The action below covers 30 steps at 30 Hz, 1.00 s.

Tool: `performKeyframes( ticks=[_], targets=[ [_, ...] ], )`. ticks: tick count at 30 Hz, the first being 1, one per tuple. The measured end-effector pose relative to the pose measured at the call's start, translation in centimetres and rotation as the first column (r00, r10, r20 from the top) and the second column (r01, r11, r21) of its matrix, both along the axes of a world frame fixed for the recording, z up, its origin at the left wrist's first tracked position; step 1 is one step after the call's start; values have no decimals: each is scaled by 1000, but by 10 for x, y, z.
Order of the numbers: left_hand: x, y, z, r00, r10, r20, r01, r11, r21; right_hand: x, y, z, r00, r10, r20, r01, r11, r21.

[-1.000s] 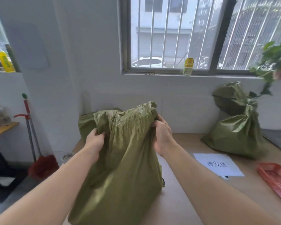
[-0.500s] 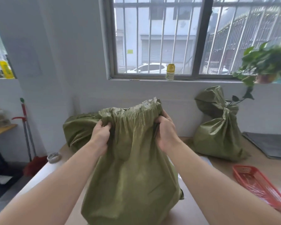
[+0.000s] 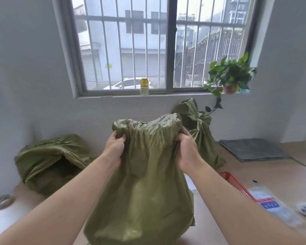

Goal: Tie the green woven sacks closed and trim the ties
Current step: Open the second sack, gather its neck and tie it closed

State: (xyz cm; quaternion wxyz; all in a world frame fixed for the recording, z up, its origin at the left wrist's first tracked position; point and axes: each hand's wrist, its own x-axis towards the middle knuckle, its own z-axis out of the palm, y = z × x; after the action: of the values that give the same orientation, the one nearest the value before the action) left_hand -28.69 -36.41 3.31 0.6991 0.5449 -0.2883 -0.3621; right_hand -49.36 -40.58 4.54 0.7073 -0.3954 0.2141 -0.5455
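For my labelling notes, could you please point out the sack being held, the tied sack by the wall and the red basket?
held sack (image 3: 145,191): head view, front panel, mid-height.
tied sack (image 3: 205,147): head view, body below the tie.
red basket (image 3: 237,185): head view, mesh wall.

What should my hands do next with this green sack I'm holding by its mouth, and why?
Probably draw both hands together to bunch the mouth into one neck. The left hand and right hand grip opposite sides of the held sack, whose top edge is spread wide with no tie, unlike the tied sack behind it.
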Motion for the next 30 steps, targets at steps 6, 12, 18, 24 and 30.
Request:
performKeyframes(
  ticks=[6,12,18,24,30],
  targets=[
    [-66,-18,-10,997,32,65,-34,999,31,-75,-14,-18,959,269,-92,-273,961,-37],
    [-110,-16,-33,990,101,99,-113,986,122,-111,-42,-49,887,307,-344,-307,950,58],
    [-112,5,-33,959,39,281,-80,987,137,-102,-48,-44,927,283,-248,-294,956,-6],
    [-101,16,-33,930,90,357,-125,989,78,-88,-56,-38,978,200,-55,-197,979,58],
    [-39,25,-18,878,376,295,-397,918,9,-90,-76,8,983,-171,-68,160,976,-145]
  ],
)
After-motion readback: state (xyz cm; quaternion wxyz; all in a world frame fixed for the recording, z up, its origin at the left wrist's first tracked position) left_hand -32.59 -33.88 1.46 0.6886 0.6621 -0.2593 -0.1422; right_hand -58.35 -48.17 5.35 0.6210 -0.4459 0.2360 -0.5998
